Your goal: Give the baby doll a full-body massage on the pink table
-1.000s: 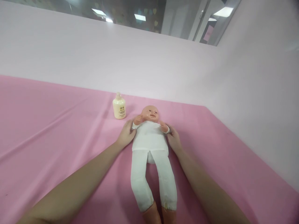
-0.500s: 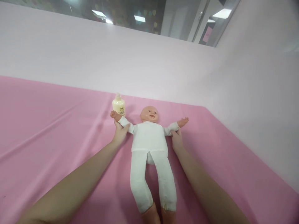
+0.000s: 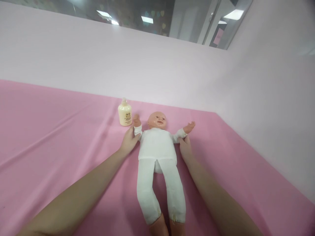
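holding the baby doll by its sleeved arms, left hand and right hand each pinch one; doll lies between them, bottle beyond the left. next likely calls for gentle, even arm movement.

glossy plastic doll, matt cloth sheet

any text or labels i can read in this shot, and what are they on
No text here can be read.
Cream bottle beside the doll: a dark printed label with lines of print, too small and blurred to read.
Pink sign behind the window: blurred, nothing legible.
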A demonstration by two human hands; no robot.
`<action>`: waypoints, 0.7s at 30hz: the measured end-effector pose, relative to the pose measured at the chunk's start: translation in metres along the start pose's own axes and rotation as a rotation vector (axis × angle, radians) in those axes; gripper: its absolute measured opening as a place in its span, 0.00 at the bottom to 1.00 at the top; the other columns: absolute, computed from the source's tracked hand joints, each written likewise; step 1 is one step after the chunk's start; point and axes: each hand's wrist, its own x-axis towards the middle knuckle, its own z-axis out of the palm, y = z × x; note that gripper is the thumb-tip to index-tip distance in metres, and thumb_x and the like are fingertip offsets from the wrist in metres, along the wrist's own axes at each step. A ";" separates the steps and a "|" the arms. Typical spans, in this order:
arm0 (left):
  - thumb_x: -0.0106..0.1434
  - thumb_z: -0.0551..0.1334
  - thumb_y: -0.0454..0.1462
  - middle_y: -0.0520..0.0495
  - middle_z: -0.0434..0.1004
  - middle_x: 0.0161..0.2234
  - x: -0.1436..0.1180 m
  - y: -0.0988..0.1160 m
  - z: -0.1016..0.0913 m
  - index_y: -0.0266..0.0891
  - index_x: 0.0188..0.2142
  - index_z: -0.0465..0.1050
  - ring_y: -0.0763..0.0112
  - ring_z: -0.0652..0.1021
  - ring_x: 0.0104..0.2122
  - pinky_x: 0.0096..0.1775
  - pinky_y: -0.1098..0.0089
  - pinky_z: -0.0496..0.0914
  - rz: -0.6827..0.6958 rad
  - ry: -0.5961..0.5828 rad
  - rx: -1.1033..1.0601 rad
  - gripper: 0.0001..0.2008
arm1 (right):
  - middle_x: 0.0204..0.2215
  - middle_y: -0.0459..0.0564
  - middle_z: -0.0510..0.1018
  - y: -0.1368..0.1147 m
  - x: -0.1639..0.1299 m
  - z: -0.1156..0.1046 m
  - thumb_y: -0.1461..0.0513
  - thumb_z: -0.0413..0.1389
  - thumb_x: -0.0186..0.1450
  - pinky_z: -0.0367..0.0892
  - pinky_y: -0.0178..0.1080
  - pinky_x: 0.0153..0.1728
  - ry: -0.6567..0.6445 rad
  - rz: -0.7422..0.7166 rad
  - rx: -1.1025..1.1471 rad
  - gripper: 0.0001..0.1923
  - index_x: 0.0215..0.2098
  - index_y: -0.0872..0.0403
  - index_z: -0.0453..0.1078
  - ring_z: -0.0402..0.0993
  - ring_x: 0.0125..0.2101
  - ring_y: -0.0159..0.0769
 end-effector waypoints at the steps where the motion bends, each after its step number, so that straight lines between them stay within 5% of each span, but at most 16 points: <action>1: 0.62 0.60 0.38 0.42 0.74 0.54 -0.001 0.003 0.000 0.44 0.59 0.64 0.54 0.74 0.52 0.56 0.50 0.66 0.059 -0.028 0.068 0.25 | 0.57 0.53 0.72 0.000 0.000 0.001 0.60 0.55 0.59 0.62 0.52 0.60 -0.026 -0.015 0.001 0.29 0.59 0.51 0.64 0.68 0.57 0.46; 8: 0.61 0.55 0.30 0.48 0.66 0.63 -0.003 -0.002 0.004 0.50 0.64 0.62 0.52 0.68 0.60 0.61 0.45 0.60 0.263 -0.179 0.423 0.31 | 0.56 0.48 0.74 0.010 -0.001 0.005 0.65 0.49 0.61 0.57 0.50 0.63 -0.242 -0.247 -0.215 0.25 0.55 0.48 0.71 0.67 0.57 0.40; 21: 0.62 0.54 0.29 0.46 0.64 0.64 -0.005 0.003 0.008 0.47 0.66 0.59 0.54 0.66 0.63 0.63 0.48 0.58 0.274 -0.203 0.373 0.32 | 0.60 0.50 0.68 0.012 -0.003 0.003 0.67 0.51 0.58 0.55 0.51 0.64 -0.257 -0.327 -0.313 0.32 0.62 0.48 0.64 0.62 0.61 0.42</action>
